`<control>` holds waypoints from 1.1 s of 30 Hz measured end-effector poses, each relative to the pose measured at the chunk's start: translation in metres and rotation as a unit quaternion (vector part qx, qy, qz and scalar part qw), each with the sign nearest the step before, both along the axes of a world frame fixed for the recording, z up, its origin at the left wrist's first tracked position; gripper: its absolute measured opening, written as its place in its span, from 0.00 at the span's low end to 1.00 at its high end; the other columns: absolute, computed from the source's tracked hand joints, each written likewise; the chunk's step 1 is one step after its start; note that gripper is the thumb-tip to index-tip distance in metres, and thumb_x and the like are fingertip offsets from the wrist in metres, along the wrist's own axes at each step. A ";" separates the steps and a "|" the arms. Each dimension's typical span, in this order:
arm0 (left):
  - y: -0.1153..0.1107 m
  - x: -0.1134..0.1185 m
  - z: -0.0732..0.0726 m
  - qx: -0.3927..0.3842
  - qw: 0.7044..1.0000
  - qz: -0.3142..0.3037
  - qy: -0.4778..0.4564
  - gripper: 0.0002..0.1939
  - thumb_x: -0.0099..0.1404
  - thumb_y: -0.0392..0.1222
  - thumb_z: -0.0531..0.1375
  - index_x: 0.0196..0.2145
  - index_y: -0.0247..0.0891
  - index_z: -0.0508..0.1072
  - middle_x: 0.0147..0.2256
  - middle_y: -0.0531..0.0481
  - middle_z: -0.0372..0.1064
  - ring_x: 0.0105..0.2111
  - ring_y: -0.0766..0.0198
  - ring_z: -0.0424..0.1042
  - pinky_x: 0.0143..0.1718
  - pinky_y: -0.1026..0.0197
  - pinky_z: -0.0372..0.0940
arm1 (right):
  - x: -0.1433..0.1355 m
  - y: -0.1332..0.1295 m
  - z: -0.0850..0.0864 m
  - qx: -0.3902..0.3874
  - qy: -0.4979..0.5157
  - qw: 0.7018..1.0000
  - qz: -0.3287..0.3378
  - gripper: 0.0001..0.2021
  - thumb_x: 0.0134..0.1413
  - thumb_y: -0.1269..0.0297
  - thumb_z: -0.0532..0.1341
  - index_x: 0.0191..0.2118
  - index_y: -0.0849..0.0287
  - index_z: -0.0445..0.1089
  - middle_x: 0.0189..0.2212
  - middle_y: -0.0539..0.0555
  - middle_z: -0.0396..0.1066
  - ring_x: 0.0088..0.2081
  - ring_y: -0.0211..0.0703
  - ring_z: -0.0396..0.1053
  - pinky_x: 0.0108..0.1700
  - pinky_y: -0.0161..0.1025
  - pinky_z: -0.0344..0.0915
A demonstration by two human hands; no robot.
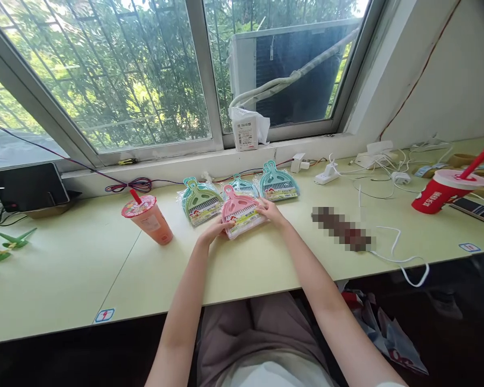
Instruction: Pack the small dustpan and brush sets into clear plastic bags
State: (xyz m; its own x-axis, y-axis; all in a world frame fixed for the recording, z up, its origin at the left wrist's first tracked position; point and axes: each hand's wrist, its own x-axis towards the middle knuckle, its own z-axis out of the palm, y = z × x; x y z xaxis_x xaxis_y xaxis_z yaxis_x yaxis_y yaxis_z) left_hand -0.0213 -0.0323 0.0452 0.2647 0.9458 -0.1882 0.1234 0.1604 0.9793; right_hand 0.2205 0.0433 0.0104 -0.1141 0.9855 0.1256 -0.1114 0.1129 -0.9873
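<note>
Between my two hands is a pink mini dustpan and brush set (243, 213) in clear wrap, in front of the other sets. My left hand (216, 230) grips its lower left edge, thumb on the front. My right hand (272, 211) holds its upper right edge with the fingers bent round it. Behind it on the left lies a green dustpan set (203, 201). A teal dustpan set (278, 183) lies to the right, and a light blue dustpan set (242, 185) shows partly behind the pink one.
A lidded drink cup (149, 220) with a red straw stands left of my hands. On the right are a blurred-out object (342, 230), a white cable (403, 262), a power strip (328, 173) and a red cup (441, 192). A tablet (28, 185) leans at far left.
</note>
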 end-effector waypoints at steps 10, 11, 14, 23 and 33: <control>-0.008 0.040 -0.006 0.229 0.967 0.098 -0.057 0.61 0.39 0.41 0.74 0.66 0.44 0.47 0.64 0.37 0.49 0.60 0.46 0.57 0.44 0.58 0.69 | 0.006 0.021 -0.017 0.035 0.000 0.988 -0.148 0.33 0.34 0.50 0.70 0.48 0.64 0.72 0.38 0.58 0.76 0.39 0.50 0.73 0.44 0.47 0.69; -0.006 0.041 -0.009 0.226 0.963 0.135 -0.054 0.60 0.40 0.42 0.73 0.66 0.43 0.48 0.63 0.36 0.50 0.58 0.46 0.60 0.41 0.59 0.70 | 0.004 0.020 -0.017 0.038 -0.004 0.988 -0.147 0.34 0.34 0.50 0.70 0.49 0.64 0.71 0.38 0.59 0.76 0.39 0.50 0.73 0.44 0.47 0.69; 0.002 0.037 -0.015 0.177 0.955 0.235 -0.040 0.51 0.49 0.45 0.68 0.66 0.41 0.49 0.54 0.39 0.65 0.43 0.55 0.70 0.29 0.62 0.70 | -0.002 0.016 -0.015 0.045 -0.012 0.991 -0.127 0.35 0.33 0.49 0.70 0.50 0.64 0.71 0.37 0.59 0.76 0.38 0.50 0.73 0.44 0.47 0.69; -0.012 -0.007 -0.020 0.127 0.928 0.349 -0.024 0.15 0.47 0.40 0.67 0.35 0.38 0.73 0.27 0.52 0.68 0.25 0.64 0.67 0.27 0.62 0.66 | -0.015 -0.020 0.011 0.041 -0.018 0.993 0.111 0.38 0.35 0.56 0.73 0.56 0.55 0.64 0.42 0.57 0.75 0.44 0.50 0.73 0.46 0.46 0.69; -0.022 -0.062 -0.026 0.185 0.844 0.407 0.296 0.10 0.55 0.43 0.64 0.34 0.38 0.72 0.40 0.41 0.67 0.46 0.49 0.66 0.49 0.50 0.60 | -0.095 0.013 -0.010 0.077 -0.150 0.985 0.031 0.25 0.36 0.68 0.70 0.46 0.53 0.72 0.34 0.51 0.76 0.40 0.48 0.73 0.47 0.48 0.67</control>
State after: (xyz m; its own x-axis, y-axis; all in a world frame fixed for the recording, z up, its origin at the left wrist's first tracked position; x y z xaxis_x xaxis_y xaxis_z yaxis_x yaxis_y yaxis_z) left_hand -0.0833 -0.0544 0.0191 -0.5381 0.7916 0.2895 0.6057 0.1243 0.7859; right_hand 0.1258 0.0567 0.0005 -0.2284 0.9473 0.2248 0.1706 0.2663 -0.9487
